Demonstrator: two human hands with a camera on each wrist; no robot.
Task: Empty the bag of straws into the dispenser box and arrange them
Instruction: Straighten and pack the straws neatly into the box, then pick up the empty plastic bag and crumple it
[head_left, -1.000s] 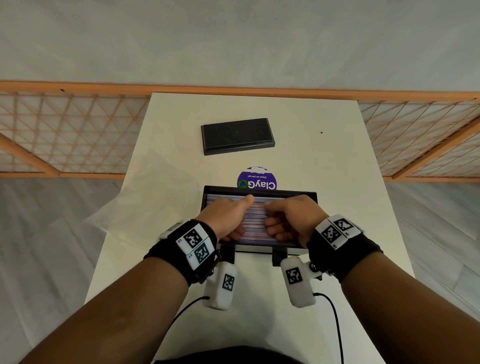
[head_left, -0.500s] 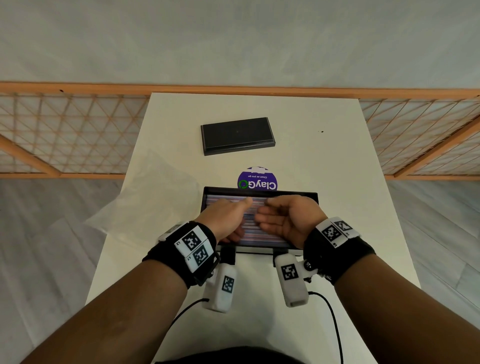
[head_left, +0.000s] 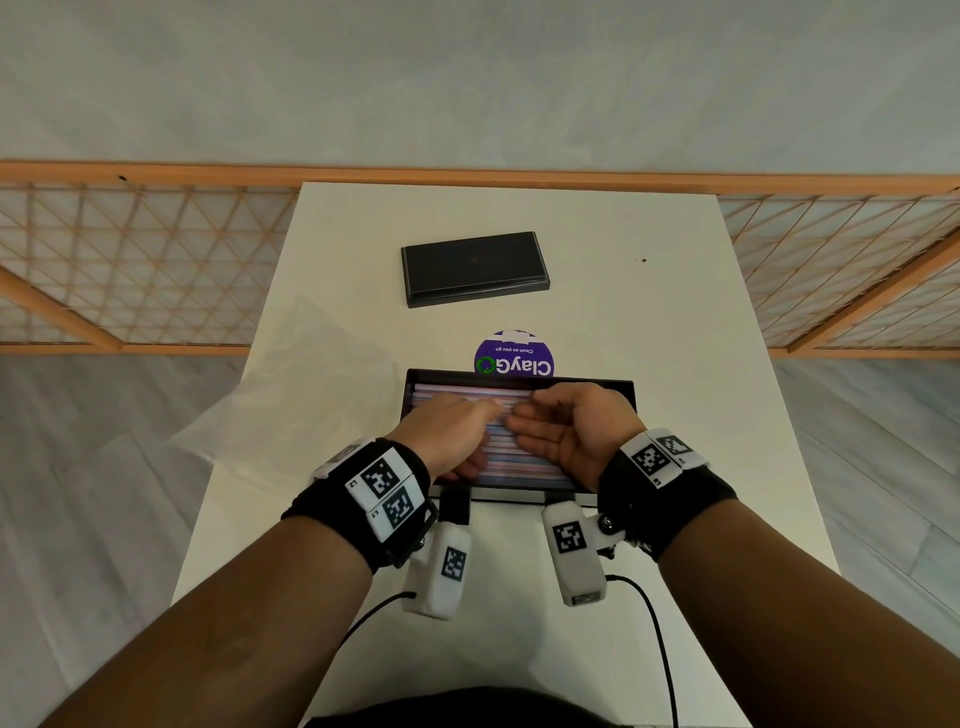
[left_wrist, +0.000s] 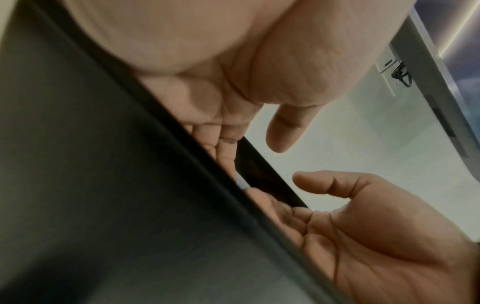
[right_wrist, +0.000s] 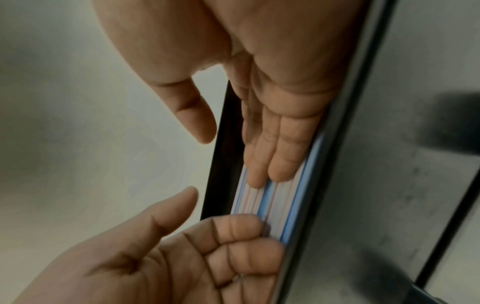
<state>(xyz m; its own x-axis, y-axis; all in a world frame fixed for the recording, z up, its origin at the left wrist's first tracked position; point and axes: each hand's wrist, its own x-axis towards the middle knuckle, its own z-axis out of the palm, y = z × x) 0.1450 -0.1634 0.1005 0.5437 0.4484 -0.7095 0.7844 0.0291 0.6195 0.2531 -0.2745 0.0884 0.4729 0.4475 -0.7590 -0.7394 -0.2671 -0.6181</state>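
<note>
Currently both hands are reaching into the box (head_left: 621, 387): left hand (head_left: 447, 428) palm-down, right hand (head_left: 571, 434) palm-up, fingers (right_wrist: 262, 164) lying straight on the straws (head_left: 519, 462) inside, gripping nothing.

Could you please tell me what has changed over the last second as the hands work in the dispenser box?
The right hand has uncurled from a knuckles-up fist and turned palm up, its fingers now lying flat on the straws. The left hand stays palm down on the straws, barely shifted. Nothing was picked up or let go. The dispenser box, black lid and empty plastic bag have not moved.
</note>
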